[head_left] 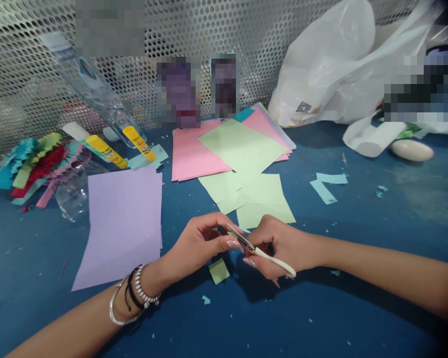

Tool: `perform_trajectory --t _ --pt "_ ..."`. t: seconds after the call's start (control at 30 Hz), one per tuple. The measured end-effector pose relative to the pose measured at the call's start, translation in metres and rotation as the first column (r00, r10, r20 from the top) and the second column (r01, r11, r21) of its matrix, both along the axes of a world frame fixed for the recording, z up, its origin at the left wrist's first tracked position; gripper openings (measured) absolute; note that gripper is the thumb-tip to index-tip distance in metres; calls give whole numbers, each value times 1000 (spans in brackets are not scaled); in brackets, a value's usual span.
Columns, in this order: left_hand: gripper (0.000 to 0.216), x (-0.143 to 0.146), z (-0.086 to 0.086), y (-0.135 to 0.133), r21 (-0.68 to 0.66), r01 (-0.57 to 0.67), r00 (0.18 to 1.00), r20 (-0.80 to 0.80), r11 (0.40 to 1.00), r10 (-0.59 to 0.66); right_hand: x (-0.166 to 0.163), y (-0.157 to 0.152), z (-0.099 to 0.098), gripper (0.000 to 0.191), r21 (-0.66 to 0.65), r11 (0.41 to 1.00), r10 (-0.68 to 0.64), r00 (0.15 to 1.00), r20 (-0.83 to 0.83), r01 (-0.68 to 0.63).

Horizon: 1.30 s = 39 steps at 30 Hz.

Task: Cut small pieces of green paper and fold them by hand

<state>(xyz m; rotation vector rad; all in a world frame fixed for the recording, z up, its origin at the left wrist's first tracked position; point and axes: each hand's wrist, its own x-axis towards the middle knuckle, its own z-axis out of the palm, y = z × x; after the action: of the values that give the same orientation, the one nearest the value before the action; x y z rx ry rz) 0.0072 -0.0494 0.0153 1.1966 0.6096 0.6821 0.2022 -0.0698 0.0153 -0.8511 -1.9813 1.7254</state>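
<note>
My right hand (278, 243) grips a pair of scissors (272, 259) with white handles, the blades pointing up and left toward my other hand. My left hand (209, 241) is closed in a pinch around a small piece of green paper (231, 233), mostly hidden by the fingers and blades. Below the hands lies a small green paper square (219, 271) on the blue table. Light green sheets (265, 199) lie just beyond my hands, partly overlapping a stack of pink paper (194, 151).
Purple paper (123, 228) lies at left, with two yellow glue sticks (106, 151) behind it. Pleated coloured paper (37, 166) and a plastic bottle (93, 84) are farther left. Blue strips (326, 189), a white oval object (411, 150) and a plastic bag (321, 64) are at right.
</note>
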Motion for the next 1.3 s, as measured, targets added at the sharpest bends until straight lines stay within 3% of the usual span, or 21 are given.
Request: perform_trajectory --t 0.2,0.43,0.5,0.63,0.73,1.3 --pt "12 -1 1 -1 -25 -5 1000 -13 1000 5 1 1 -2 26 60 998 9 1000 -18 -8" --pt "11 -3 2 1 -8 48 999 1 999 -48 2 3 5 28 -67 996 52 999 16 -51" --pt "9 -4 1 0 34 52 999 -6 998 -51 3 4 7 26 -136 988 77 997 17 -74" --pt "14 -4 3 0 257 61 996 -79 964 -42 4 6 9 21 -218 968 126 992 6 -122" --pt "19 -3 5 -1 329 83 994 -98 941 -54 3 6 8 22 -201 974 101 995 -3 -100" --pt "12 -1 1 0 245 74 990 -132 967 -42 0 3 8 21 -42 998 36 999 -16 -37"
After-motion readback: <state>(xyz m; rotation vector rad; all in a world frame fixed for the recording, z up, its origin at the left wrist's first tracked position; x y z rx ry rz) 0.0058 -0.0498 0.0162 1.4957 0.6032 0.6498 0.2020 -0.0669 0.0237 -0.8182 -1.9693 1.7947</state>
